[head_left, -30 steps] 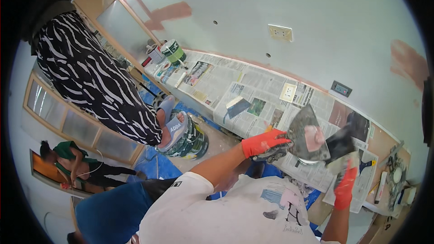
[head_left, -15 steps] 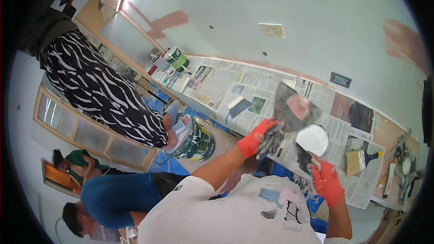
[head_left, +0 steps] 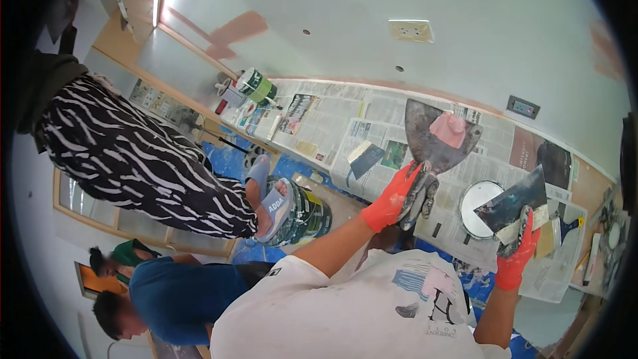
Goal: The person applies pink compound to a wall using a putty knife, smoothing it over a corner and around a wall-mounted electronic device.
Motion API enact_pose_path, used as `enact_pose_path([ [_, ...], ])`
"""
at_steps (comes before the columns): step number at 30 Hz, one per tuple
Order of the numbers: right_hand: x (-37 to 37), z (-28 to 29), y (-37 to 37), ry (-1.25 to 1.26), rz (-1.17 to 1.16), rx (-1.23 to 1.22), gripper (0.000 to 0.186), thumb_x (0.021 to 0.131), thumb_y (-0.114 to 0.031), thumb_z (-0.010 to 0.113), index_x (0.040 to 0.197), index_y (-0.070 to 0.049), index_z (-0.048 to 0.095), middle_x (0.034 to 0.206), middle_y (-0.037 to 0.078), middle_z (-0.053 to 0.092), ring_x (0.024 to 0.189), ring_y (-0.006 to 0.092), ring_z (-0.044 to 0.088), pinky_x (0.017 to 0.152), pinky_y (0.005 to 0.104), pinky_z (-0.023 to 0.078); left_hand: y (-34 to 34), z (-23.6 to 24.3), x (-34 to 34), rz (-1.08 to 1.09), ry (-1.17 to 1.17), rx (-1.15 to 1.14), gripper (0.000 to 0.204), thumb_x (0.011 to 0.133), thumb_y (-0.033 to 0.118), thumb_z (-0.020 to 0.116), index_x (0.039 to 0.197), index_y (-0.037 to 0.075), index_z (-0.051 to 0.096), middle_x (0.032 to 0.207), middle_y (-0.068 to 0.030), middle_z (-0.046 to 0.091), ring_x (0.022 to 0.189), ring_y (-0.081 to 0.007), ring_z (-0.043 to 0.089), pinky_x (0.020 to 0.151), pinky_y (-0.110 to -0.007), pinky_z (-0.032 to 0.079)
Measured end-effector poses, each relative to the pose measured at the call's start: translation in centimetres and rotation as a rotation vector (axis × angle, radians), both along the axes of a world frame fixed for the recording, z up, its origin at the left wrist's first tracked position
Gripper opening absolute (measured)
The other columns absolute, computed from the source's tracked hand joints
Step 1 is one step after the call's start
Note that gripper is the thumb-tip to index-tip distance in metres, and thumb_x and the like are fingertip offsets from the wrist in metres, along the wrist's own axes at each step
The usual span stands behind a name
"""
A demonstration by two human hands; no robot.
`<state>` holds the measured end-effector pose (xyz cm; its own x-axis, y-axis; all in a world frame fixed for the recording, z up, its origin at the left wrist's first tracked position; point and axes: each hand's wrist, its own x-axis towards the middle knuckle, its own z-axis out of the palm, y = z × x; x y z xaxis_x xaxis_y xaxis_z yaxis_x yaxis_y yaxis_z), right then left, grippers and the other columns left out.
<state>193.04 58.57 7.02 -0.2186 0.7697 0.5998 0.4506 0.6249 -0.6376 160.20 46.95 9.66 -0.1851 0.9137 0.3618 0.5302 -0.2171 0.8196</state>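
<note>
— Though barely begun, loaded already: pink putty lump [head_left: 449, 129] on wide grey steel trowel [head_left: 425, 149], above round white pail [head_left: 475, 216], clenched in left hand [head_left: 397, 197].
— Right hand [head_left: 517, 257]?
— Wrapped round dark flat scraper [head_left: 512, 201], over pail's right edge. Spread nowhere yet, seemingly.

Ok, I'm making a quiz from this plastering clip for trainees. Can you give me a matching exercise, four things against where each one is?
Things:
1. pink filler
2. wide trowel
3. small scraper
4. white tub

Places:
A. in the right hand
B. on the newspaper on the floor
C. in the left hand
D. on the blade of the wide trowel

Pairs: 1-D, 2-C, 3-A, 4-B
</note>
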Motion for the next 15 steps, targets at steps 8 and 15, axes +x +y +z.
enact_pose_path([
  [8, -12.5, 5.2, 1.7, -0.192, -0.025, 0.139, 0.058, 0.078, -0.002, 0.064, 0.134, -0.013, 0.058, 0.123, 0.020, 0.056, 0.114, 0.0391, 0.055, 0.097, 0.0439, 0.044, 2.0, -1.8, -10.2, 0.010, -0.780, -0.307, 0.043, 0.104, 0.043, 0.039, 0.112, 0.005, 0.058, 0.091, -0.0088, 0.066, 0.072, -0.0140, 0.064, 0.061, -0.026, 0.052],
  [15, -20.2, 10.1, 2.5, 0.892, 0.263, -0.819, 0.026, 0.091, -0.014, 0.069, 0.112, 0.001, 0.063, 0.098, 0.002, 0.067, 0.084, 0.0076, 0.061, 0.076, 0.0252, 0.050, 2.3, 1.6, -12.9, 0.044, -0.055, -0.387, 0.033, 0.103, 0.025, 0.043, 0.118, 0.000, 0.056, 0.103, -0.0140, 0.062, 0.089, -0.0244, 0.061, 0.079, -0.034, 0.046],
])
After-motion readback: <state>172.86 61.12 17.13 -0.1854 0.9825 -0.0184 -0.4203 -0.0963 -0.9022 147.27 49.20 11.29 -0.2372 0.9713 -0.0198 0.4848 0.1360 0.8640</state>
